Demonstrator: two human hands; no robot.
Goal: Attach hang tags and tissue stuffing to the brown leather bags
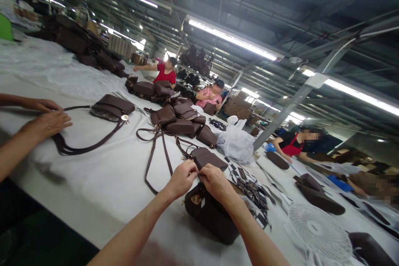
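Note:
A dark brown handbag (215,220) with a round gold emblem (195,199) and a small white label on its front lies on the table before me. Above its top edge, my left hand (183,178) is closed in a pinch. My right hand (215,181) pinches close beside it, the fingertips of both hands almost meeting. Whatever small part they grip is hidden by the fingers. Just behind my hands sits another brown handbag (208,158), its thin strap (151,162) looped out over the white tabletop to the left.
Black tags with strings (251,189) lie right of my bag. Behind are piled brown handbags (181,126) and a clear plastic bag (237,143). At left, another person's hands (46,124) touch a bag's strap. A white fan (318,230) stands at right; several co-workers work around.

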